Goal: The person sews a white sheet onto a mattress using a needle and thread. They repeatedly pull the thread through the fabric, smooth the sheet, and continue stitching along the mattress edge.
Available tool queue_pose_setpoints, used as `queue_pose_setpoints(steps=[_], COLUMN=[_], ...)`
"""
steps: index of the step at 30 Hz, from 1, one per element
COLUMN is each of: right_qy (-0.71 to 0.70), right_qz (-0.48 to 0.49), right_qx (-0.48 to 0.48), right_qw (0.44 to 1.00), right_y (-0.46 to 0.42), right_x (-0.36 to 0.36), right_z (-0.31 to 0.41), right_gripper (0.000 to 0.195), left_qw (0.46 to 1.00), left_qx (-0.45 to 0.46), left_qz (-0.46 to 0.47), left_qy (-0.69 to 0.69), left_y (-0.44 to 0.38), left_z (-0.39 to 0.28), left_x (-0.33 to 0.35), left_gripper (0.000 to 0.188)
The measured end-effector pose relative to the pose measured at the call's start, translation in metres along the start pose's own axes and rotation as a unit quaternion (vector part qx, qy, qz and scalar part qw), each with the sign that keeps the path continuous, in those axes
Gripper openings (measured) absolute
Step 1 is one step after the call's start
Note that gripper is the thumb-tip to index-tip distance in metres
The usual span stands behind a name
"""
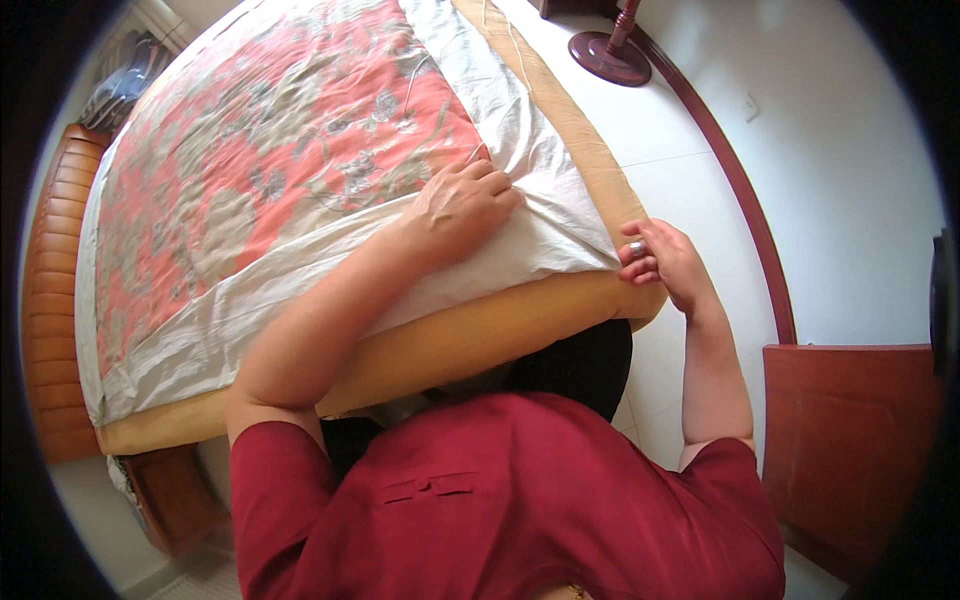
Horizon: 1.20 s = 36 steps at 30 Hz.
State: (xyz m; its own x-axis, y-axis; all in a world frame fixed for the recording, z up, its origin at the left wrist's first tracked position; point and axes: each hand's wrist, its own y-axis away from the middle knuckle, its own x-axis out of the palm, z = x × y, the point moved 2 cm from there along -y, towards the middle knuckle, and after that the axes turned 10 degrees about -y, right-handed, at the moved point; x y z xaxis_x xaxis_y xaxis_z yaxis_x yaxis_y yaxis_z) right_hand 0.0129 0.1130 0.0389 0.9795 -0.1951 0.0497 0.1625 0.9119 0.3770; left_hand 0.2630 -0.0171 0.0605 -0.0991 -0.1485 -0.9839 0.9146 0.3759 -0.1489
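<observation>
A coral quilt (330, 142) with a grey and beige floral pattern lies over white cloth (495, 240) on a bed. My left hand (465, 199) is closed on the quilt's near right corner, and creases in the white cloth run out from it. At the white cloth's near right corner, the curled fingers of my right hand (667, 259) grip the tip, with a ring on one finger. The cloth between both hands looks pulled tight. Under it shows the tan mattress (465, 322). Thin white strings (519, 56) lie along the right side.
An orange padded headboard (64, 285) stands at the left, with a wooden nightstand (172, 487) below it. To the right are white floor tiles (667, 180), a round dark wooden stand base (609, 58), a red-brown baseboard (739, 172) and a reddish wooden panel (847, 442).
</observation>
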Motion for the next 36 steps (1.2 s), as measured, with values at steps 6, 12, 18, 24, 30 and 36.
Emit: queue_pose_setpoints(steps=[6,12,18,24,30,36], right_qy=[0.007,0.077,0.083,0.086,0.095,0.085], right_qz=[0.097,0.082,0.062,0.067,0.068,0.063], right_qx=[0.109,-0.020,0.004,0.021,0.015,0.028], right_qw=[0.989,0.993,0.995,0.994,0.993,0.994], right_y=[-0.029,-0.011,-0.014,-0.015,-0.018,-0.016], right_x=[0.014,0.018,0.020,0.021,0.017,0.020], right_z=[0.007,0.007,0.000,-0.002,-0.004,-0.002], right_gripper=[0.036,0.021,0.019,0.021,0.022,0.022], left_qw=[0.996,0.988,0.992,0.996,0.990,0.986], left_qx=[-0.051,-0.121,-0.088,-0.080,-0.089,0.050], left_qz=[-0.076,-0.097,-0.091,0.002,-0.107,-0.070], left_qy=[0.008,-0.015,0.027,0.043,-0.014,-0.142], left_y=[0.007,0.014,0.007,0.012,-0.003,-0.016], left_z=[-0.017,-0.054,-0.079,-0.074,-0.028,-0.005], left_x=[0.010,0.013,-0.001,0.005,-0.009,0.001], left_gripper=[0.034,0.048,0.076,0.068,0.012,0.011])
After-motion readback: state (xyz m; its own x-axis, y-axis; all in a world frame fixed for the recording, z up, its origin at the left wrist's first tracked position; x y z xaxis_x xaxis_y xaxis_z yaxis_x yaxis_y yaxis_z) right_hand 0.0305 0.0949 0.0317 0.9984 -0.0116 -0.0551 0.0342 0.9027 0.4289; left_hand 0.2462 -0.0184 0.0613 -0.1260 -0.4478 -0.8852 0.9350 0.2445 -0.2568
